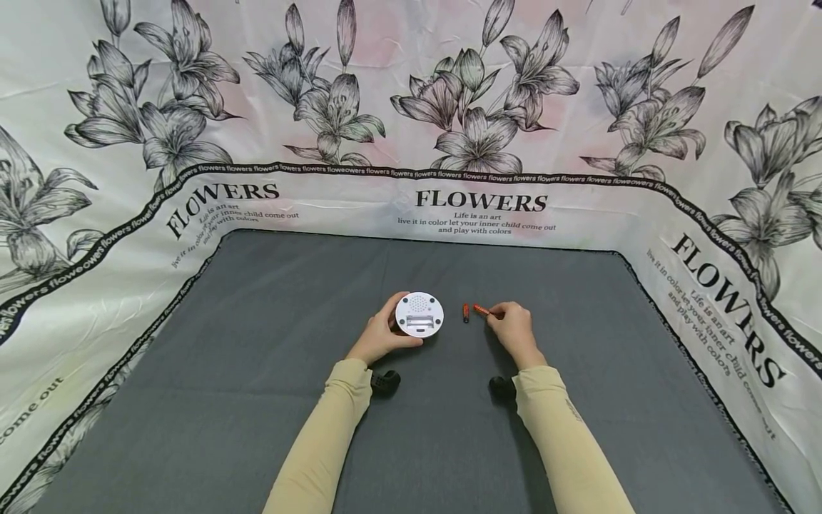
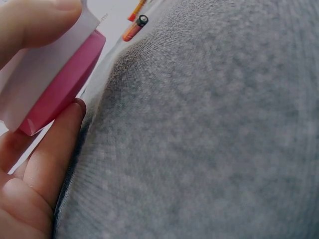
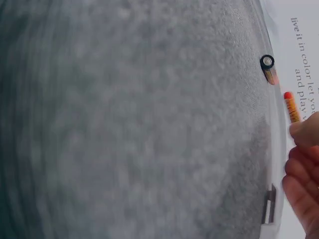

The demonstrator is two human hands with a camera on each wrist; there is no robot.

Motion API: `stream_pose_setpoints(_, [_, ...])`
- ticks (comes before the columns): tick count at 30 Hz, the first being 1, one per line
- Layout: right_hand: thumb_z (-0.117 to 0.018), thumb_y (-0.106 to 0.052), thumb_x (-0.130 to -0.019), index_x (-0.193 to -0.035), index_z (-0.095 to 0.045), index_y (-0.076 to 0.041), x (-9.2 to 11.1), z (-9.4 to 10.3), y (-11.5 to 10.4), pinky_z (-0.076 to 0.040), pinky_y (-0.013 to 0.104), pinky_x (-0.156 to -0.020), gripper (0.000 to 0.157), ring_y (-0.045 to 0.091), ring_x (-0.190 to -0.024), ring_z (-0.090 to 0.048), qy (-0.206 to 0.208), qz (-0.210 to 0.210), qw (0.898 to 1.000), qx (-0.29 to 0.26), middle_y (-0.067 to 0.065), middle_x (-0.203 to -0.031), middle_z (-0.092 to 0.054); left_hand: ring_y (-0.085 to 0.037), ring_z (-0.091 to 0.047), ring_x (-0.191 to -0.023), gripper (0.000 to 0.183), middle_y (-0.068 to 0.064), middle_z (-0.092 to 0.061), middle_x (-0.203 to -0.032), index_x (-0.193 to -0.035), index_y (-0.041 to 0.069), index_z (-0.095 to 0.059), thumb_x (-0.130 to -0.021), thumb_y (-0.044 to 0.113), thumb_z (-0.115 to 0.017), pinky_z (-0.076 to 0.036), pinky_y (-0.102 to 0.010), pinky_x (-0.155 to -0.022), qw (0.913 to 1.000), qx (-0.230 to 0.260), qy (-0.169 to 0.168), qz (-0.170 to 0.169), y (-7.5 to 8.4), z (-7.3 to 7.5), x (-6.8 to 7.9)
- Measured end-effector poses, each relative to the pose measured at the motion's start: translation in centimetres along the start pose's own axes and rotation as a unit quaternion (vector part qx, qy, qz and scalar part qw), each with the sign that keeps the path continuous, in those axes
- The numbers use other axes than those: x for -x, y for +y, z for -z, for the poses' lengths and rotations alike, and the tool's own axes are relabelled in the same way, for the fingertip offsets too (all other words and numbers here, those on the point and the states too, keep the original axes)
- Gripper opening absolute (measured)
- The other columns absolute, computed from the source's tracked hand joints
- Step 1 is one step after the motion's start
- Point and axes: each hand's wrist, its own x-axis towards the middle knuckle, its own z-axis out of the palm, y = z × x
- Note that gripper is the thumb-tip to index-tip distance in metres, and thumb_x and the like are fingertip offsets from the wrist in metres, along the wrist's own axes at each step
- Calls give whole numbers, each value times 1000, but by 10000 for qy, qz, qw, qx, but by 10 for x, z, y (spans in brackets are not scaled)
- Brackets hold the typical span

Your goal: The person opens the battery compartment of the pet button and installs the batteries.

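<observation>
My left hand [image 1: 377,337] grips a round white device [image 1: 421,303] by its side, thumb over the near edge. Its underside faces up, with a bare battery slot [image 1: 420,322] and several dark feet. A pink band [image 2: 65,87] runs round the device's other face in the left wrist view. To the right, my right hand [image 1: 515,332] pinches an orange battery [image 1: 480,310] between thumb and fingertips; its red end [image 3: 287,95] points away from the hand. Between the hands, a second orange battery [image 1: 466,311] with a black end lies on the grey cloth.
Grey cloth [image 1: 289,321] covers the table, bordered by a white flower-printed cloth [image 1: 475,218] that rises at the back and sides. Black wrist-worn cameras [image 1: 386,383] sit below both hands, at the sleeve cuffs [image 1: 349,378].
</observation>
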Motion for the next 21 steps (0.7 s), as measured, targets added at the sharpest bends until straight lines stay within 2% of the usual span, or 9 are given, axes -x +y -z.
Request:
stream_pose_setpoints(2, [-66,-5,-82,-89,-71,2,1,1,-2,-47,40,-69,11,28,-79,-58,178,197,9995,-197,15,-87,-63,-18,-50,-112,91,-10,-47,-132,-144,16,-30,-70,4,-81,-43,-37,-89,10000,-1,1,8,-1,0,0])
stream_pose_setpoints(5, [-68,-7,-83,-93,-71,0,3,3,-7,-48,40,-70,12,27,-81,-59,227,442,9974,-517,13,-89,-64,-18,-51,-111,91,-10,-47,-131,-143,16,-31,-69,4,-82,-43,-36,-89,10000,-43,14,-14,-1,0,0])
stream_pose_setpoints(15, [-72,-9,-82,-97,-72,-8,3,-1,-40,-48,32,-62,15,17,-73,-61,-370,810,9844,-1519,5,-88,-68,-19,-50,-113,91,-10,-46,-133,-144,15,-29,-70,5,-81,-42,-36,-90,9999,-84,56,-41,2,1,1])
stream_pose_setpoints(21, [-74,-7,-79,-93,-74,-7,7,-10,-54,-50,29,-61,14,15,-73,-63,-425,1209,9757,-1779,5,-88,-68,-17,-52,-109,90,-9,-48,-131,-144,16,-29,-71,6,-81,-45,-33,-85,9999,-86,30,-73,1,1,1])
